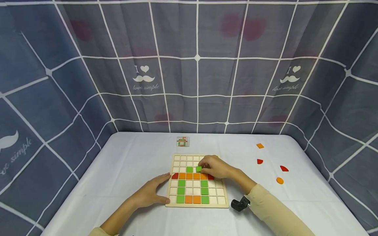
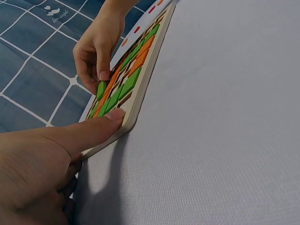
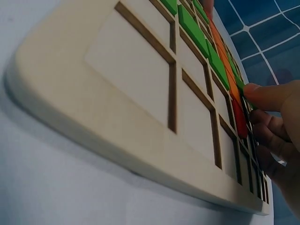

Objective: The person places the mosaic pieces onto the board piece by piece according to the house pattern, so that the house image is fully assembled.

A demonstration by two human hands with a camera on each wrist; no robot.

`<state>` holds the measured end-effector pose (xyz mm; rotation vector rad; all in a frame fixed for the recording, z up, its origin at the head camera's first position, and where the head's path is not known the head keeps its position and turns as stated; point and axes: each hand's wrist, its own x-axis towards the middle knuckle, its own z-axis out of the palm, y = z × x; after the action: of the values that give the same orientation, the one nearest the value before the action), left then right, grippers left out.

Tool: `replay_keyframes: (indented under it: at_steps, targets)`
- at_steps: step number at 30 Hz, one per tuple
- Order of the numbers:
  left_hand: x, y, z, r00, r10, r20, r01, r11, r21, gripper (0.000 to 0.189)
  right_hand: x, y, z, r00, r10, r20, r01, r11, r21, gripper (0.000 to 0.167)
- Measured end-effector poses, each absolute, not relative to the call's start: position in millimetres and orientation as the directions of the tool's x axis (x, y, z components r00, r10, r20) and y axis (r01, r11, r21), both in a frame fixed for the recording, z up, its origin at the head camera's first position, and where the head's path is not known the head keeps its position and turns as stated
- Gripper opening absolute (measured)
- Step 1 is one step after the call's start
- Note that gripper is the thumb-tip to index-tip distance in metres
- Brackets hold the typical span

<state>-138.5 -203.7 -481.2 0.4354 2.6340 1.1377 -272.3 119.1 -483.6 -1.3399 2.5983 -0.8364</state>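
Note:
A wooden grid board [image 1: 222, 196] lies on the white table with green and orange square tiles and red curved pieces set in its cells. My right hand [image 1: 218, 166] pinches a green square tile [image 1: 199, 169] between thumb and fingers, tilted over a cell above the orange row. In the left wrist view that green tile [image 2: 101, 90] stands partly on edge below the fingertips. My left hand [image 1: 149, 192] spreads along the board's left side, its thumb [image 2: 101, 127] resting on the near corner and its fingers farther up the edge.
A small pattern card [image 1: 183, 141] lies behind the board. Loose to the right are an orange diamond [image 1: 260, 146], two red curved pieces [image 1: 284, 168] and an orange disc [image 1: 280, 180]. A black wrist camera [image 1: 240, 204] sits by the right sleeve. Checked curtains [image 1: 177, 108] surround the table.

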Motion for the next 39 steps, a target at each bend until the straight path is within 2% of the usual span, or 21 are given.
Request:
replay_keyframes:
  at_steps: [21,32,39]
  targets:
    - [-139,-206,-476,-0.928,0.365,-0.077,0.197,0.654,0.73,0.099,-273,106,-478,-0.601,-0.788,0.133,-0.734,0.478,-0.482,0.02]
    - [-139,-204,-478,-0.929,0.358,-0.092,0.184,0.664,0.724,0.099,-274,136,-473,-0.616,-0.771,0.163,-0.737,0.492,-0.463,0.018]
    - [-137,-204,-480,-0.93,0.358,-0.088,0.184,0.657,0.732,0.098,-276,165,-465,-0.655,-0.73,0.195,-0.723,0.532,-0.44,0.022]
